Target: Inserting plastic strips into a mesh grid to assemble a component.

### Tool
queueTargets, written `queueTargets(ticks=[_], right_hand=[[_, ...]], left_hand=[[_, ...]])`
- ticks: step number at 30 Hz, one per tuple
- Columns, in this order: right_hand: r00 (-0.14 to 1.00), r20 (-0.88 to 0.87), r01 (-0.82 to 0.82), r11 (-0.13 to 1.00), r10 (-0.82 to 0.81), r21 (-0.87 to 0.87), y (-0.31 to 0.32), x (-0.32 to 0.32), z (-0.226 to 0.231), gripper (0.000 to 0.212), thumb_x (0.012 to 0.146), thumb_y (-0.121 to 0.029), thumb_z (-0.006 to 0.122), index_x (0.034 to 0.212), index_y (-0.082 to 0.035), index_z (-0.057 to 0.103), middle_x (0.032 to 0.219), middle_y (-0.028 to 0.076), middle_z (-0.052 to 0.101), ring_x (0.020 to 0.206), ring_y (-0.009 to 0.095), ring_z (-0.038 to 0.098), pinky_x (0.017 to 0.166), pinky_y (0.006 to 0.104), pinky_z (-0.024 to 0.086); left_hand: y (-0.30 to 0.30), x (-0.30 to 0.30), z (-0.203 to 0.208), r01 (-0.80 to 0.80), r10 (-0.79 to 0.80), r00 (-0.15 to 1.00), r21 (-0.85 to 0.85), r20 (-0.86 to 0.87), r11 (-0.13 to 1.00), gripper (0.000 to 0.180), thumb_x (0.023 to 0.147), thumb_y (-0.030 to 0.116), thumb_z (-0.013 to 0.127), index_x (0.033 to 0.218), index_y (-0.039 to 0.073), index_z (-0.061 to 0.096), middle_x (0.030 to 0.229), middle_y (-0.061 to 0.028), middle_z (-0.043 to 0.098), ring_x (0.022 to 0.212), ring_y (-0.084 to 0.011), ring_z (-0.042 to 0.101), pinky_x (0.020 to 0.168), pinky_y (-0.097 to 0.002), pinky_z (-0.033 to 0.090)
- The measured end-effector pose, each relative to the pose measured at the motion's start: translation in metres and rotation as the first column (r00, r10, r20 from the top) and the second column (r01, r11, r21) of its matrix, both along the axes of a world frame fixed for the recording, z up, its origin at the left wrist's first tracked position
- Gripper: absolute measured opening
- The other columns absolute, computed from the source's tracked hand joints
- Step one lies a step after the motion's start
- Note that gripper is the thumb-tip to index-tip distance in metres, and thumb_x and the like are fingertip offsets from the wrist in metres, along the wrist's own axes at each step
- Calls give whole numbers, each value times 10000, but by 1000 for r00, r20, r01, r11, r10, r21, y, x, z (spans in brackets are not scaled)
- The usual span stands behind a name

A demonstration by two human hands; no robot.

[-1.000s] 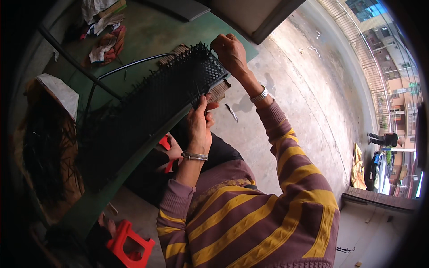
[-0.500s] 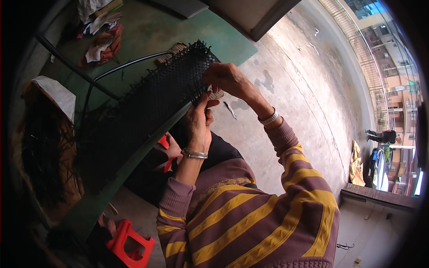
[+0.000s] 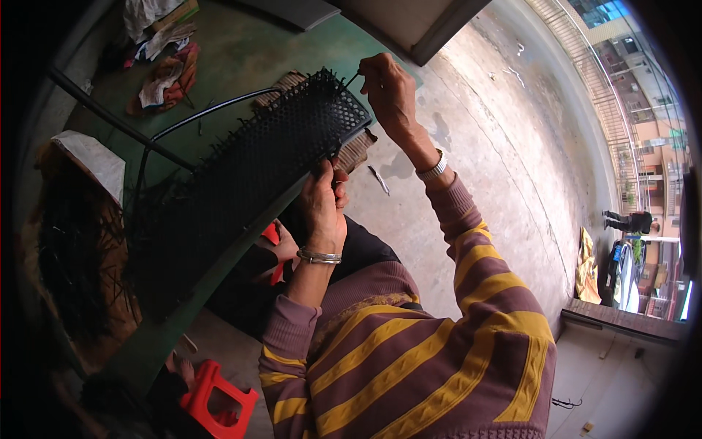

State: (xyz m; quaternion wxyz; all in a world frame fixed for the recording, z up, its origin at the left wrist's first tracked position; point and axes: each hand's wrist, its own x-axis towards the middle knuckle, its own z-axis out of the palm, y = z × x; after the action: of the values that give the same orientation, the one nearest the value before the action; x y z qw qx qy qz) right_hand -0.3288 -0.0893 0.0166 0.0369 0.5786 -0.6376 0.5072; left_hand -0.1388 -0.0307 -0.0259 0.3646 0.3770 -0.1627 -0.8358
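A long black openwork woven panel (image 3: 285, 128) slants across the left half of the view, with loose strip ends bristling along its far edge. My left hand (image 3: 324, 208) is closed on the panel's near edge, close to its right end, thumb on top. Beyond the far right corner, my right hand (image 3: 391, 95) pinches a thin black strip (image 3: 352, 79) that runs from the panel up to the fingertips. Under the panel's right end, part of a ribbed tan piece (image 3: 356, 151) shows.
Black strips (image 3: 77, 263) lie heaped at the left beside a white sheet (image 3: 95, 164). A dark metal tube frame (image 3: 197, 111) passes behind the panel. A red plastic stool (image 3: 219, 401) stands lower left; cloths (image 3: 168, 77) lie upper left. Another person (image 3: 638, 222) is far off at right.
My right hand has moved up and away from the panel's right end, drawing the strip out. My left hand stays at the near edge, shifting only slightly.
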Motion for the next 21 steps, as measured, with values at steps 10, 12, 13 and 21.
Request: queueTargets(ticks=[10, 12, 13, 21], right_hand=[[959, -280, 108, 973, -47, 205, -6, 5, -12, 101, 844, -147, 659, 928, -152, 715, 947, 76, 636, 799, 286, 646, 687, 351, 517], [947, -321, 99, 957, -6, 273, -11, -1, -24, 140, 846, -238, 682, 964, -177, 728, 993, 80, 621, 832, 283, 642, 736, 385, 513], [948, -319, 93, 957, -1, 274, -9, 4, -21, 140, 846, -238, 682, 964, -177, 728, 993, 80, 621, 832, 283, 642, 736, 385, 513], [832, 506, -521, 635, 228, 570, 45, 33, 20, 230, 892, -203, 647, 990, 5, 665, 851, 46, 671, 745, 96, 597, 650, 271, 491]], left_hand=[[1, -3, 3, -35, 35, 999, -9, 7, 999, 171, 949, 276, 619, 941, 108, 588, 736, -5, 598, 525, -18, 408, 434, -156, 260], [2, -8, 6, -32, 32, 999, -15, 10, 999, 172, 947, 277, 621, 943, 108, 589, 744, -12, 611, 525, -18, 407, 432, -154, 257], [1, -7, 6, -44, 44, 999, -18, 20, 999, 173, 945, 278, 624, 945, 108, 589, 752, -18, 625, 524, -17, 407, 431, -153, 254], [4, -4, 13, -42, 46, 997, -71, 56, 997, 145, 938, 261, 628, 959, 117, 628, 815, -35, 691, 549, -15, 424, 445, -158, 255]])
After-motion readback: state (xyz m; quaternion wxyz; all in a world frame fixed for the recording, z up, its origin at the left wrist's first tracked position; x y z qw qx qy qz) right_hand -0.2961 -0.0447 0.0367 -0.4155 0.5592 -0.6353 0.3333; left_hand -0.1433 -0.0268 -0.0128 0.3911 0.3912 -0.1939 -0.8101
